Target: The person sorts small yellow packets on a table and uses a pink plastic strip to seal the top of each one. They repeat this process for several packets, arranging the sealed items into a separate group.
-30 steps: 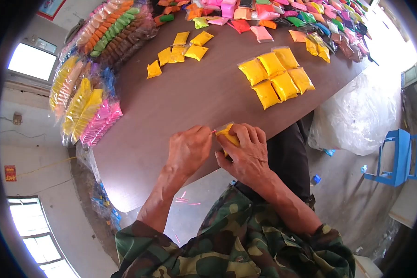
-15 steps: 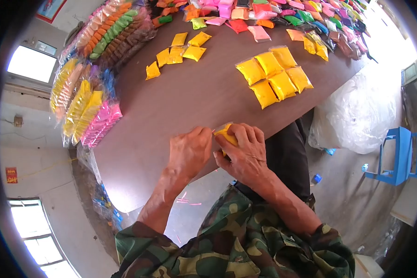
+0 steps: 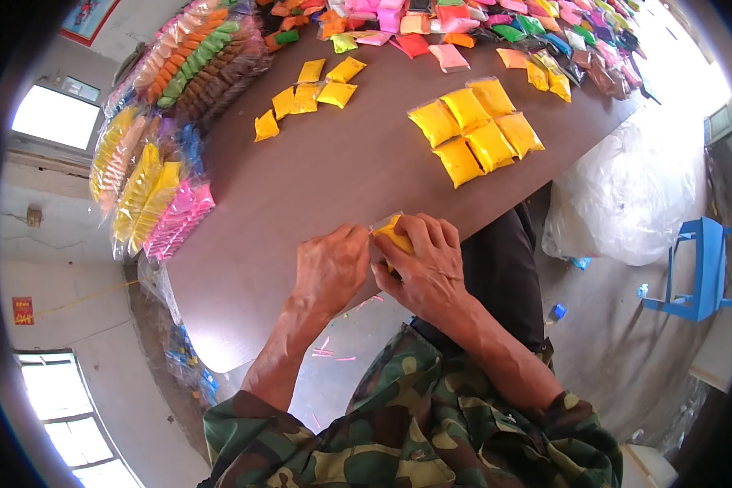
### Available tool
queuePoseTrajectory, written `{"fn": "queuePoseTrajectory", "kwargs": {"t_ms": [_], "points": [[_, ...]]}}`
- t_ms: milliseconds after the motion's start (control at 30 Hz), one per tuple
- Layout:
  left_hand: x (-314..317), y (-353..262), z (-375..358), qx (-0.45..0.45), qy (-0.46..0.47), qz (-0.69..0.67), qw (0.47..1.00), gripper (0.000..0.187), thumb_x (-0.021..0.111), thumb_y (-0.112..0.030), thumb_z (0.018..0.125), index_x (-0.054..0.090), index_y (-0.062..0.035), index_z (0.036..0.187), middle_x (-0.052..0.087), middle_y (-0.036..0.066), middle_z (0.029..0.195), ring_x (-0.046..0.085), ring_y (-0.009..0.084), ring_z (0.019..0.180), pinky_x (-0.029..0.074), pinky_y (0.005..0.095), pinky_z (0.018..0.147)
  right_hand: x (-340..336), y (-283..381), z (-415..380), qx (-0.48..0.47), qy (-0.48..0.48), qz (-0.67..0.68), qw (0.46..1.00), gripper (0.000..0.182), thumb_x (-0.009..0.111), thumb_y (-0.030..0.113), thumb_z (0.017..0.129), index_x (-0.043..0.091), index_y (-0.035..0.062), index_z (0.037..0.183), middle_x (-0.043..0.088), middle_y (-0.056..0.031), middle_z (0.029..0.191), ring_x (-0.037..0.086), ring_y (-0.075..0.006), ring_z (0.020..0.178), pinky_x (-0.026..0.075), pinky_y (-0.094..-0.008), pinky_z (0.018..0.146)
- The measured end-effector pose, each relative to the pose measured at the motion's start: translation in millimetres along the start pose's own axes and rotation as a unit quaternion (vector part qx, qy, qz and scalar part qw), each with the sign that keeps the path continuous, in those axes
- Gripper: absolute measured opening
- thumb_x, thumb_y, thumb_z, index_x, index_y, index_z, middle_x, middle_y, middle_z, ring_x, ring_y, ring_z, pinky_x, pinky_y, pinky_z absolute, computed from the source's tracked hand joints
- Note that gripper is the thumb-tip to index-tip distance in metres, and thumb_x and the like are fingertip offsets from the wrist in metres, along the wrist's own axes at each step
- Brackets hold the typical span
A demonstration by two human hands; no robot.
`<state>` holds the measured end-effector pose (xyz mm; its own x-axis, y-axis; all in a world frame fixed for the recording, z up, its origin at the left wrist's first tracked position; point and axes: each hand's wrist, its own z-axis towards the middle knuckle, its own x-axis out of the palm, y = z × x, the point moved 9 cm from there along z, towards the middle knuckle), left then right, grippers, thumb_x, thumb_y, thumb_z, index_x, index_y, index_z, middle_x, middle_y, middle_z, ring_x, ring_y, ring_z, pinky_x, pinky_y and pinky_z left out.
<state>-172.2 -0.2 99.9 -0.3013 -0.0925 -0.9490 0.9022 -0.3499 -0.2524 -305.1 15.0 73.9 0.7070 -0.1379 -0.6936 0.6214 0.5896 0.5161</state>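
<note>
A small yellow packet (image 3: 395, 236) with a clear wrapper edge is held over the table's near edge. My right hand (image 3: 428, 262) wraps around it, fingers curled over its top and thumb beneath. Closed in a pinch, my left hand (image 3: 330, 264) meets the wrapper's left edge; its fingertips are partly hidden. Beyond the hands lies a block of several yellow packets (image 3: 490, 145) set side by side in rows. Farther left is a looser group of yellow packets (image 3: 305, 99).
The brown table (image 3: 301, 179) carries a heap of mixed-colour packets (image 3: 451, 57) along its far side. Stacked bagged packets (image 3: 150, 195) line the left edge. To the right are a large clear plastic bag (image 3: 618, 195) and a blue stool (image 3: 699, 272) on the floor.
The camera view has shifted slightly. Both hands stay together at the yellow packet, with only small finger movement.
</note>
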Motion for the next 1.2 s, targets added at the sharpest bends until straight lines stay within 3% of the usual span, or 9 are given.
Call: {"fn": "queuePoseTrajectory", "kwargs": {"t_ms": [300, 400, 500, 933, 1100, 1200], "points": [[5.2, -2.6, 5.8, 0.007, 0.011, 0.04, 0.999, 0.017, 0.074, -0.011, 0.1, 0.064, -0.0085, 0.086, 0.068, 0.012, 0.082, 0.07, 0.036, 0.07, 0.057, 0.0454, 0.061, -0.9, 0.6, 1.7, 0.0, -0.002, -0.002, 1.0, 0.04, 0.088, 0.025, 0.084, 0.079, 0.013, 0.121, 0.064, -0.0153, 0.125, 0.061, -0.0349, 0.127, 0.045, -0.0521, 0.111], [6.1, -3.1, 4.1, 0.013, 0.016, 0.063, 0.998, 0.012, 0.074, -0.011, 0.097, 0.067, -0.0092, 0.088, 0.07, 0.008, 0.083, 0.073, 0.0313, 0.071, 0.058, 0.0442, 0.061, 0.3, -0.4, 1.0, 0.005, -0.002, 0.005, 1.0, 0.04, 0.087, 0.025, 0.084, 0.079, 0.0128, 0.122, 0.064, -0.0148, 0.125, 0.062, -0.0348, 0.127, 0.044, -0.052, 0.111], [2.1, -6.9, -1.4, 0.006, -0.005, 0.03, 1.0, 0.017, 0.074, -0.009, 0.1, 0.064, -0.0086, 0.086, 0.067, 0.011, 0.082, 0.07, 0.0352, 0.069, 0.057, 0.0448, 0.061, -0.2, -2.2, -0.3, 0.008, -0.008, 0.011, 1.0, 0.042, 0.087, 0.024, 0.084, 0.079, 0.0127, 0.123, 0.064, -0.0145, 0.124, 0.062, -0.0347, 0.127, 0.044, -0.0522, 0.111], [-1.8, 7.3, -4.7, -0.019, -0.023, 0.034, 0.999, 0.009, 0.076, -0.009, 0.099, 0.071, -0.0072, 0.093, 0.072, 0.011, 0.088, 0.072, 0.0342, 0.072, 0.057, 0.0455, 0.063, -0.9, -2.0, -1.8, 0.011, -0.004, 0.017, 1.0, 0.043, 0.088, 0.024, 0.085, 0.078, 0.0133, 0.125, 0.063, -0.0161, 0.126, 0.061, -0.0353, 0.128, 0.045, -0.0528, 0.113], [5.9, 8.3, -7.5, -0.006, -0.048, 0.013, 0.999, 0.007, 0.076, -0.009, 0.101, 0.073, -0.0065, 0.095, 0.073, 0.011, 0.089, 0.073, 0.0337, 0.074, 0.058, 0.0443, 0.064, -1.2, -1.8, -5.6, -0.003, -0.009, 0.02, 1.0, 0.051, 0.091, 0.024, 0.084, 0.075, 0.0129, 0.131, 0.064, -0.0157, 0.132, 0.061, -0.0371, 0.132, 0.045, -0.0545, 0.116], [-1.8, 22.9, -8.1, -0.051, -0.049, 0.025, 0.997, 0.008, 0.076, -0.009, 0.101, 0.073, -0.0063, 0.094, 0.075, 0.011, 0.09, 0.074, 0.0336, 0.076, 0.058, 0.0441, 0.065, -7.0, -4.8, -11.2, -0.004, -0.016, 0.048, 0.999, 0.056, 0.092, 0.022, 0.084, 0.072, 0.0124, 0.136, 0.064, -0.0163, 0.137, 0.061, -0.0375, 0.136, 0.046, -0.0549, 0.119]]}}
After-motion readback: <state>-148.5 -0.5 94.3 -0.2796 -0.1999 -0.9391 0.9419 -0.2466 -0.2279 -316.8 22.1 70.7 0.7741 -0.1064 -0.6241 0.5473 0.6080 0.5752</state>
